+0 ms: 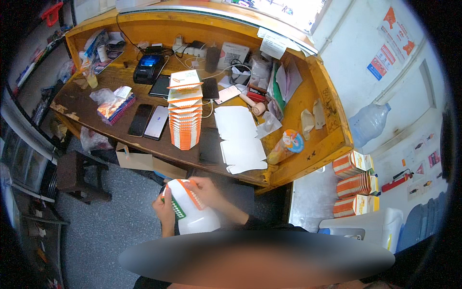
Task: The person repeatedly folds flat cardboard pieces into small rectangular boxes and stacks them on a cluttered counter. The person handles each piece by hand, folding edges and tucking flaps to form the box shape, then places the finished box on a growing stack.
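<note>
My left hand (165, 211) is closed on the left edge of a white cardboard box blank (196, 222) with orange and green printed parts. My right hand (205, 192) grips its upper edge by the orange strip. The blank is held in front of the desk, above my lap, and looks partly folded. On the desk beyond it rises a tall stack of nested orange and white boxes (186, 130). To the right of that stack lie flat white box blanks (237, 126), plain side up.
The wooden desk (103, 118) also bears two phones (140, 120), a card terminal (149, 69), a tissue pack (115, 107) and a pink handheld fan (258, 107). More stacked orange boxes (353, 185) stand on a metal surface (308, 202) at right. A dark stool (79, 176) is at left.
</note>
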Demonstrator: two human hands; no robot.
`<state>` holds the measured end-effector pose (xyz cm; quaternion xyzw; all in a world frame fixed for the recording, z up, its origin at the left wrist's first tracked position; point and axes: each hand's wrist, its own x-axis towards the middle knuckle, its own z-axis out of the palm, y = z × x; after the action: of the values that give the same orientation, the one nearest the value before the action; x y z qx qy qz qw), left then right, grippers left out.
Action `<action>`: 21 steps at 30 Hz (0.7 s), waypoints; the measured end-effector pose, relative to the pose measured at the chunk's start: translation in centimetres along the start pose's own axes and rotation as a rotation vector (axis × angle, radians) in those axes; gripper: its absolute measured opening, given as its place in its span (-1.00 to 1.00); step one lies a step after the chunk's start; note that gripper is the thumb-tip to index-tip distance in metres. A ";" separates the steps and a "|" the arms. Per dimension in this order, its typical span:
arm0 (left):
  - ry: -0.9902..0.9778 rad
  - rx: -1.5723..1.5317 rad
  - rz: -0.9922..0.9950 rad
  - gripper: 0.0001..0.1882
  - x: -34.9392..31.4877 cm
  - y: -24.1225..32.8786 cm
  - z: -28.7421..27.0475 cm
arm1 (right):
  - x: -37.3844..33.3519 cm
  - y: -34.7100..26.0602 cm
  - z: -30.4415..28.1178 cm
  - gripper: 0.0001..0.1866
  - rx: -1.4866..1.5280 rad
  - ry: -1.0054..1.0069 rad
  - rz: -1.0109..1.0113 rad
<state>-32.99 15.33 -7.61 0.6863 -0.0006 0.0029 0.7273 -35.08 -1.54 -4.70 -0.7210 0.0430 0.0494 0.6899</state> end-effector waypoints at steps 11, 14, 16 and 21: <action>-0.335 0.113 -0.026 -0.78 1.7 -0.8 -0.6 | 1.5 -1.9 -4.0 -0.84 -0.136 -0.055 -0.152; -0.372 0.202 -0.003 -0.77 2.4 -0.6 -1.4 | 1.4 -3.3 -6.0 -0.82 -0.633 -0.252 -0.136; -0.299 0.285 0.249 -0.69 2.5 0.3 -1.5 | 1.5 -4.0 -6.4 -0.81 -0.813 -0.230 -0.042; -0.155 -0.055 0.344 -0.74 0.6 2.9 -0.1 | 0.0 -4.4 -5.1 -0.68 -0.522 0.478 -0.649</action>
<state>-32.41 15.63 -4.74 0.6541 -0.1741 0.0742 0.7323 -34.47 -6.40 -0.17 -0.8376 -0.0405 -0.3265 0.4362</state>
